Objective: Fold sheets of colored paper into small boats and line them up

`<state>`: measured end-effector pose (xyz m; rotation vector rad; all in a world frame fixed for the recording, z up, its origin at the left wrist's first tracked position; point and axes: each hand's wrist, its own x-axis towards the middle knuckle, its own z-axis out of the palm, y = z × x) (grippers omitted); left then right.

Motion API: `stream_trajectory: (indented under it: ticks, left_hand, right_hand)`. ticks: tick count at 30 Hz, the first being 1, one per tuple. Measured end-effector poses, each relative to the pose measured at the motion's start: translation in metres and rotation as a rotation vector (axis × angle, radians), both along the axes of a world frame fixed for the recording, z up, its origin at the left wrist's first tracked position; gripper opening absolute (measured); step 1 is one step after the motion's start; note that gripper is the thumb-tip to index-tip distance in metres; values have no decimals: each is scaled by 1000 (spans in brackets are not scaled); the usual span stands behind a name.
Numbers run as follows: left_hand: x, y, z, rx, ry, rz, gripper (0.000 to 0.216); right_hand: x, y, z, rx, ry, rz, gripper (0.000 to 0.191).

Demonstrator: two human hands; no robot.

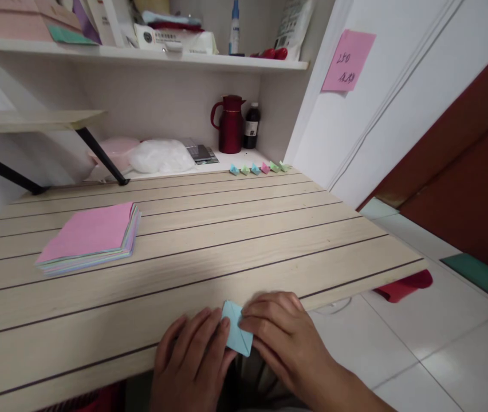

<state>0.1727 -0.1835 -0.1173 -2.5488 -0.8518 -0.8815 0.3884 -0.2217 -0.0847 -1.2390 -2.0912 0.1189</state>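
A small folded square of light blue paper (237,335) is held between my two hands at the table's front edge, with diagonal crease lines on its face. My left hand (195,349) grips its left side, the fingertips resting on the paper and the thumb mostly hidden. On the right side, my right hand (280,332) pinches the same paper with bent fingers. To the left on the table lies a stack of square coloured paper (89,232), a pink sheet on top. Several small folded paper pieces (255,169) in blue, green and pink stand in a row along the back edge.
Behind the wooden table (209,252) stand a dark red jug (231,126) and a dark bottle (251,126). A white plastic bag (161,156) lies left of them. A small raised shelf (33,120) has black legs at the back left. The table's right edge drops to a tiled floor.
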Motion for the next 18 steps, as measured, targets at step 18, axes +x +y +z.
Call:
stream_trajectory:
  ticks: [18]
  left_hand:
    - [17,-6,17,-355,-198,241,13]
  right_hand:
    - [7,19,14,-177,47,-70,9]
